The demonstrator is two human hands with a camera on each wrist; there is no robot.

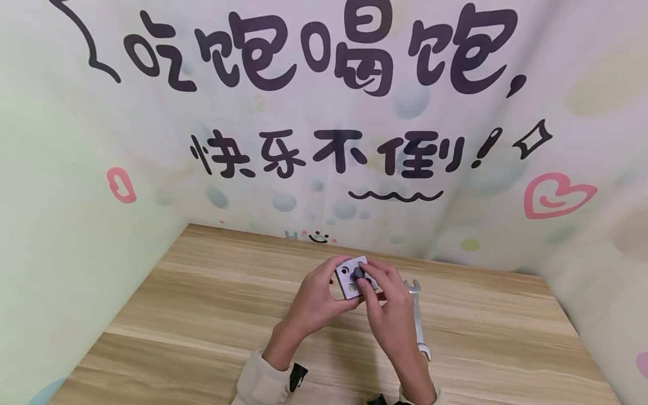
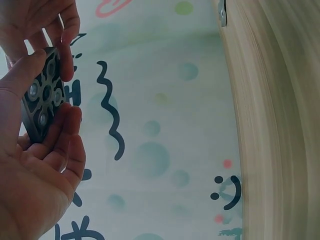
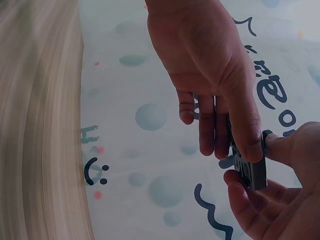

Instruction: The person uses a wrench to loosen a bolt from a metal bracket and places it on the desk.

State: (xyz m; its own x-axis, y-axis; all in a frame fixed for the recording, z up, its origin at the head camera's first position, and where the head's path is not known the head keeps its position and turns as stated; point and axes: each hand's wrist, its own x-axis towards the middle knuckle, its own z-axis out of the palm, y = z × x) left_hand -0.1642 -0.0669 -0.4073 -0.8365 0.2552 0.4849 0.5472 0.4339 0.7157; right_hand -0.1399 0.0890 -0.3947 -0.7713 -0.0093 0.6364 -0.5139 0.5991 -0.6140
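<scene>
Left hand [image 1: 314,301] pinches metal plate [image 1: 350,281] by its edges, above the table [image 1: 202,315]; right hand [image 1: 390,315] fingertips grip dark bolt [image 1: 360,273] in plate hole; likely threading by hand; wrench [image 1: 419,318] beside right fingers probably needed next.

Plate [image 1: 349,279] betw. the hands: grey metal, matt face w/ smooth drilled holes; dark knob [image 1: 360,273] on it looks like black plastic or rubber, can't tell which. Wrench [image 1: 418,319] is bright metal, slightly shiny. Table [image 1: 202,304] is light wood-grain, smooth, low sheen; backdrop [image 1: 324,185] is printed cloth, matt, w/ soft creases.
</scene>
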